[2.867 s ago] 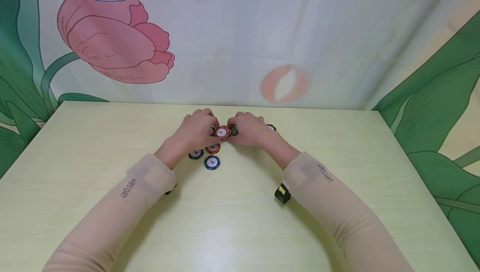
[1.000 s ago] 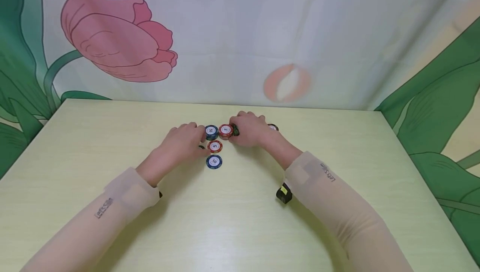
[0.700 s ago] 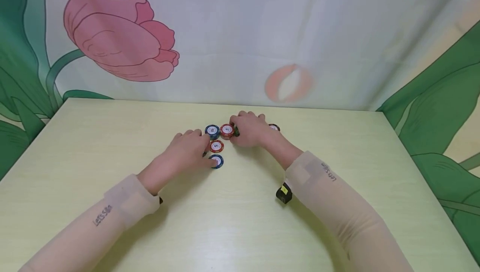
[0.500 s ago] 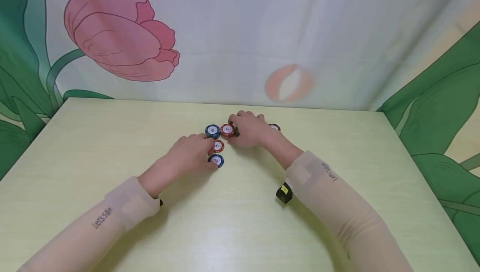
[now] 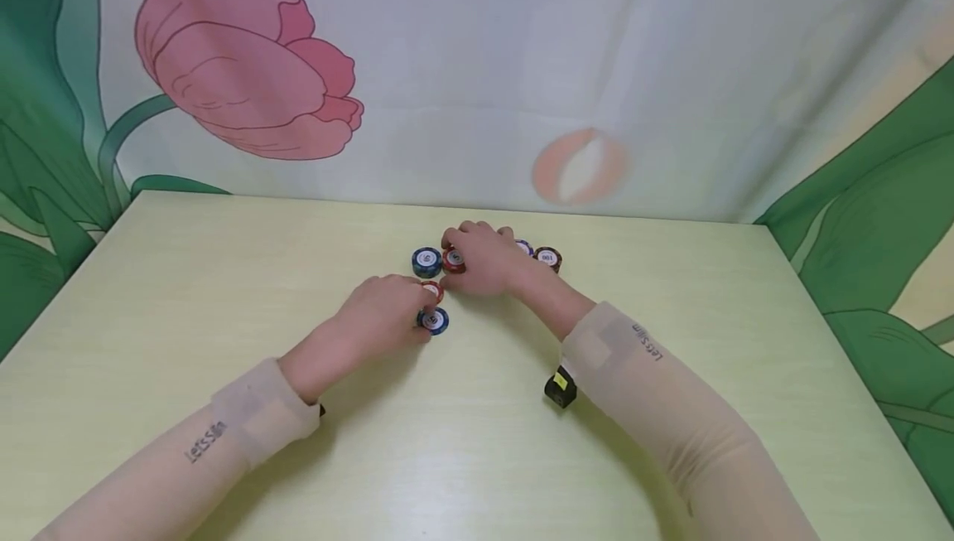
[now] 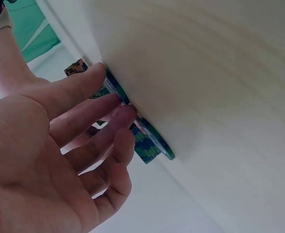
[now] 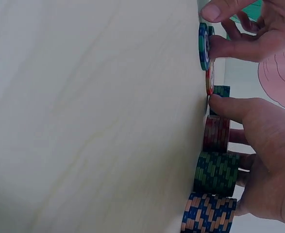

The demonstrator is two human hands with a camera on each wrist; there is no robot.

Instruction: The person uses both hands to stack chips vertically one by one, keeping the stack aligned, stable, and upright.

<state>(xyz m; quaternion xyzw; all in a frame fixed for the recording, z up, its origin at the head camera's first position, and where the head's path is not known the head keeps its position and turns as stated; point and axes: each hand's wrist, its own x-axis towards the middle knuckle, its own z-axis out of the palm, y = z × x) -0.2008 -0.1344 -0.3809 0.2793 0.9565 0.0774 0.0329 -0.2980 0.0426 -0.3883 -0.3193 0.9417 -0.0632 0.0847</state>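
Observation:
My left hand (image 5: 383, 309) pinches a blue poker chip (image 5: 436, 321) that lies flat, thumb at its near edge and a fingertip across from it. Just beyond, partly under the fingers, lies a single red poker chip (image 5: 434, 286). My right hand (image 5: 484, 259) curls round a short stack of red poker chips (image 5: 454, 258), thumb on the near side and fingers behind. A stack of blue poker chips (image 5: 427, 261) stands left of it. In the right wrist view, a taller green stack (image 7: 216, 174) stands on the red stack's other side, close by the palm.
Beyond the right wrist stand a stack topped by a white-and-blue chip (image 5: 525, 247) and a stack topped by a 100 chip (image 5: 548, 258). The pale wooden table (image 5: 477, 441) ends at a printed cloth backdrop (image 5: 447, 94). A black wrist camera (image 5: 561, 388) hangs below the right sleeve.
My left hand has left the blue stack at the back and come forward to the blue chip. My right hand has shifted left, from the green stack onto the red one.

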